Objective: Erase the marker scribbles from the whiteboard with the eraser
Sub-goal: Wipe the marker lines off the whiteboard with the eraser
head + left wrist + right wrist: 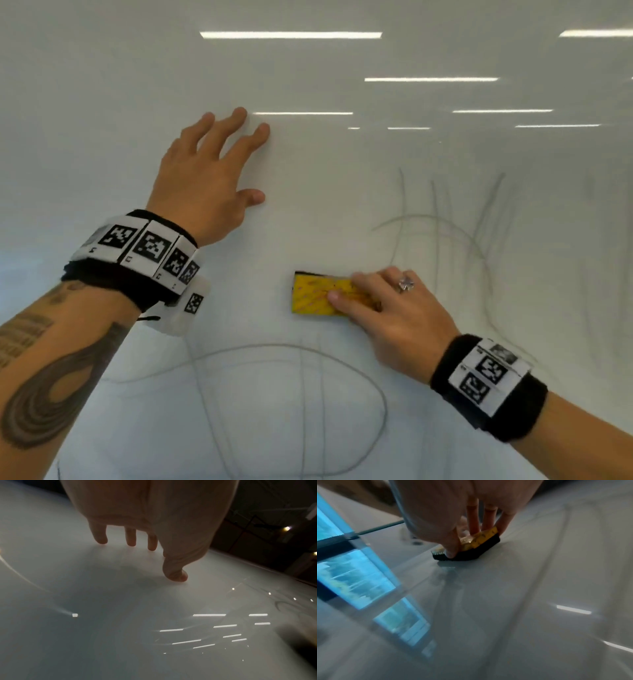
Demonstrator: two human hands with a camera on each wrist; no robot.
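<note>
A glossy whiteboard (325, 212) fills the head view. Faint grey marker scribbles (445, 226) run to the right of centre, and looping scribbles (294, 394) lie near the bottom. My right hand (383, 308) grips a yellow-topped eraser (315, 294) with a black felt base, flat on the board between the two scribble patches. In the right wrist view the thumb and fingers pinch the eraser (479, 543) by its sides. My left hand (212, 164) lies spread on the bare board at upper left, fingertips (101, 540) touching it.
Ceiling-light reflections (291, 34) streak the upper board. In the left wrist view a dark room lies beyond the board's far edge (257, 566). The right wrist view shows blue window reflections (356, 577) on the board at left.
</note>
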